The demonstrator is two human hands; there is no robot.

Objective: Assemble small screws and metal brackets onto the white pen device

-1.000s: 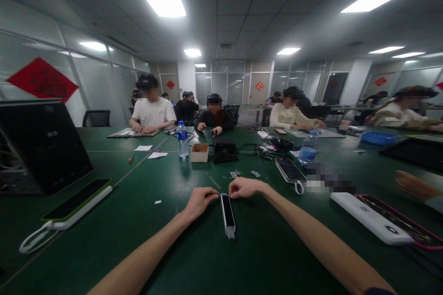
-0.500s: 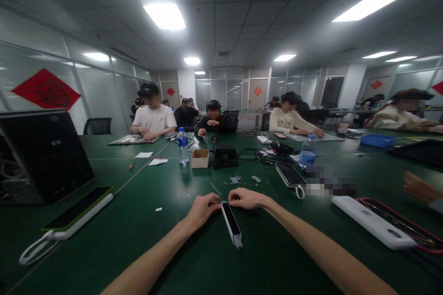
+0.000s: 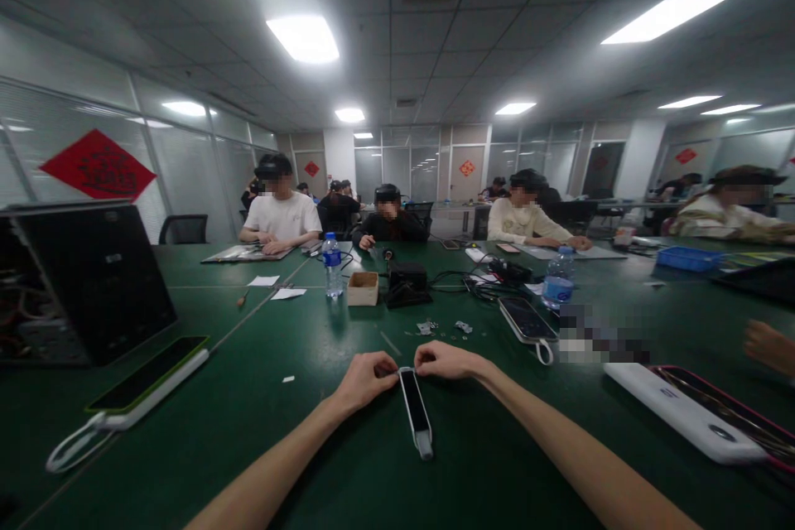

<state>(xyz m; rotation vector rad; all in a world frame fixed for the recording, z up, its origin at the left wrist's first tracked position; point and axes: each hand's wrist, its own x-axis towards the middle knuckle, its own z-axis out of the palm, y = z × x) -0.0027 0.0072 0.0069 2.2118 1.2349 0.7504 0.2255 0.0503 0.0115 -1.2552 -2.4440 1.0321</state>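
Note:
A long, narrow black-faced device with a pale rim (image 3: 416,411) lies on the green table (image 3: 248,431), running away from me. My left hand (image 3: 368,378) and my right hand (image 3: 442,359) both meet at its far end. Each hand has its fingers curled and pinched against that end. What the fingertips do there is too small to make out. A few small metal parts (image 3: 427,326) lie just beyond my hands.
A phone on a white power bank (image 3: 133,385) lies at left beside a dark monitor (image 3: 93,281). Another white power bank (image 3: 686,411) and phone (image 3: 525,319) sit at right. Water bottles, a small box (image 3: 363,288) and cables stand farther back. Several people sit around the table.
The view has tilted down slightly. The device's near end swung a little to the right, then back. Both hands have stayed pinched at its far end.

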